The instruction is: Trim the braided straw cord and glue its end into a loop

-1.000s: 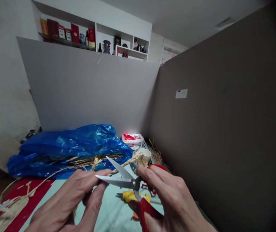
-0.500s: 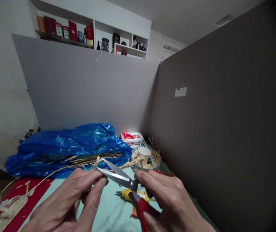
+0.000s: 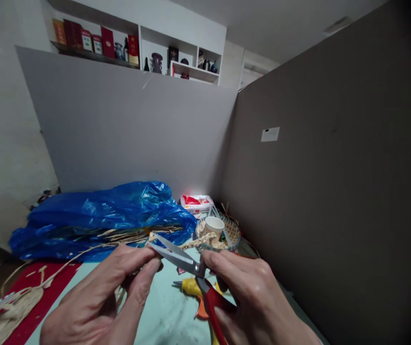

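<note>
My right hand (image 3: 243,287) grips red-handled scissors (image 3: 180,258), their blades slightly apart and pointing left. At the blade tips is the knotted end of a pale braided straw cord (image 3: 205,239), and the tips nearly touch my left hand's fingertips. My left hand (image 3: 108,292) is closed in a pinch at that end, its thumb against the forefinger; the pinched part is mostly hidden. Beneath the scissors a yellow glue gun (image 3: 190,287) with an orange trigger lies on the pale green tabletop (image 3: 169,316).
A blue plastic bag (image 3: 108,206) with dry straw stalks (image 3: 130,235) lies at the back left. Behind the cord stand a woven basket (image 3: 233,230) and a paper cup (image 3: 214,224). A woven straw piece (image 3: 15,314) rests on red cloth (image 3: 60,275). Grey panels (image 3: 137,129) enclose the table.
The scissor blades have closed partway around the cord's end. My left hand has stayed nearly in place, still pinching. The view has shifted slightly.
</note>
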A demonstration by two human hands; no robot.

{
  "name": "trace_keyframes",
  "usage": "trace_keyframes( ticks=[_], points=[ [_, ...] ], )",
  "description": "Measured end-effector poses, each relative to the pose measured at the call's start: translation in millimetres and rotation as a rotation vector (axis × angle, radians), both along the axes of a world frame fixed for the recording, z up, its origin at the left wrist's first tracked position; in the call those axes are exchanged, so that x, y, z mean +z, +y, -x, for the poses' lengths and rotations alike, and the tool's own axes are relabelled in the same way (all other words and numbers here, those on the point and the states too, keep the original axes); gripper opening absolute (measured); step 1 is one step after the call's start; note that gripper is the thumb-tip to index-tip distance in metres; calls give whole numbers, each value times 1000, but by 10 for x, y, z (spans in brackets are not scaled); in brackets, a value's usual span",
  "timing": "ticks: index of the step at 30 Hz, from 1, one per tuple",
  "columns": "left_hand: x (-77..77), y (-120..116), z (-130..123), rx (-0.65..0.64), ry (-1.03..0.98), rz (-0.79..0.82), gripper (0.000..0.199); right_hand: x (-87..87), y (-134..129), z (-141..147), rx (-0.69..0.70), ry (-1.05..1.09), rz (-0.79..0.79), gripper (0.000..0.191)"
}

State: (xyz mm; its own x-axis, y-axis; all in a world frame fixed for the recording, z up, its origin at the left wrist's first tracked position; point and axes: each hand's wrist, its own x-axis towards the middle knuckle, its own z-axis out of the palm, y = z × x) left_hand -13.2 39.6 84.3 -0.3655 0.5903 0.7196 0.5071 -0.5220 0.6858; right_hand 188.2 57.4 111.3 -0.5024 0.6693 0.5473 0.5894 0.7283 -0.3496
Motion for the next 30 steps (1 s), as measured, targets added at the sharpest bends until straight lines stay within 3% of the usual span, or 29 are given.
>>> trace_keyframes(
  ticks=[9,17,23,27,30],
  points=[
    [54,19,8,-84,-277,194,15,-4,20,43,-18,-15,-22,8],
    [114,50,61,-432,-532,442,21,29,4,21,22,-30,-29,9],
    [153,13,-9,-359,-477,453,20,42,22,4,-48,279,29,2],
    [199,-17,-37,-316,-384,461,20,-4,153,9,-83,422,122,30],
    [203,-20,-28,-306,-294,476,22,-4,214,-8,-43,444,240,17]
  ],
)
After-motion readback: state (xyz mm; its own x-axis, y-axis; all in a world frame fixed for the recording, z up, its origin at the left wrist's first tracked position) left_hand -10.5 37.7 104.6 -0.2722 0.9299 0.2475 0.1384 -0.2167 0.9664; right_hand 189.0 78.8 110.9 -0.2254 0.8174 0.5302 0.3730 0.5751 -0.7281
